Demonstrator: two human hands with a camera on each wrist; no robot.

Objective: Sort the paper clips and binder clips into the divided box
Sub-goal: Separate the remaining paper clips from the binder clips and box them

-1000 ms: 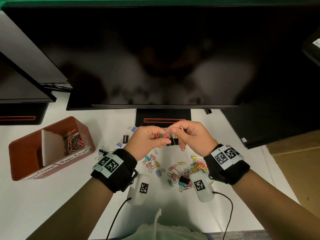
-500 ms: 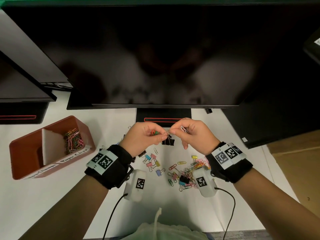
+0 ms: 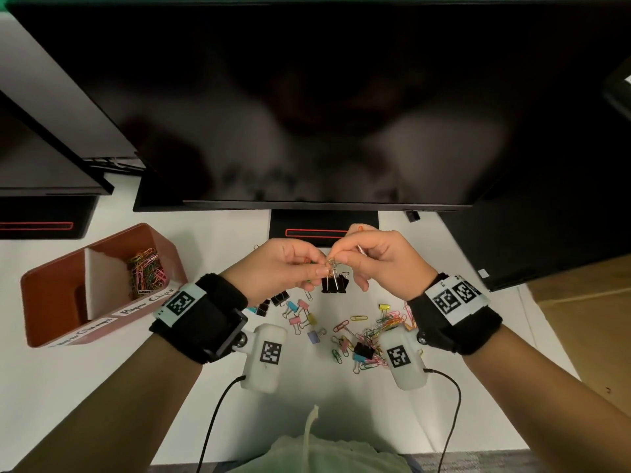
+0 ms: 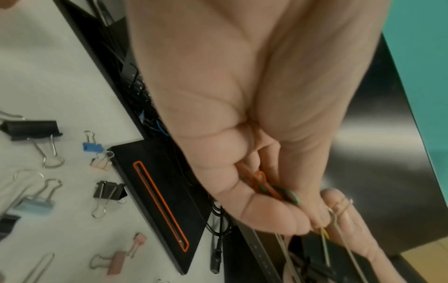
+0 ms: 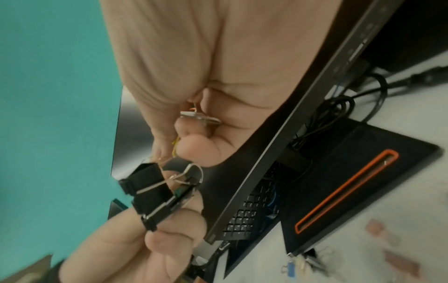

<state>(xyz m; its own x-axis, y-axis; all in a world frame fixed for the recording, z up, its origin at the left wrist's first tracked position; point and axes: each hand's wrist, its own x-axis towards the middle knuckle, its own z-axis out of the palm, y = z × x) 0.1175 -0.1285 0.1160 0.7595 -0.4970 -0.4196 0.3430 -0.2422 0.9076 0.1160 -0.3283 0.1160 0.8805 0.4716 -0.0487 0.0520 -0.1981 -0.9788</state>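
Both hands hover above the white table in front of the monitor stand. My left hand (image 3: 317,268) pinches the wire handles of two black binder clips (image 3: 334,284) that hang beneath it, and keeps orange and green paper clips (image 4: 271,189) tucked in its palm. My right hand (image 3: 343,257) meets it fingertip to fingertip, pinching a thin yellow wire at the handles (image 5: 175,147), with silver clips (image 5: 201,118) held in its curled fingers. The reddish divided box (image 3: 44,302) sits at the left, with coloured paper clips (image 3: 146,271) in its far compartment.
Loose paper clips and small binder clips (image 3: 372,332) lie scattered on the table beneath and between my wrists. A large dark monitor (image 3: 307,97) and its stand base (image 3: 324,227) rise just behind the hands. A second monitor base (image 3: 37,220) stands at the far left.
Both hands have shifted only slightly and stay joined at the binder clips' handles. The fingertips keep working at the same spot and nothing has been let go.
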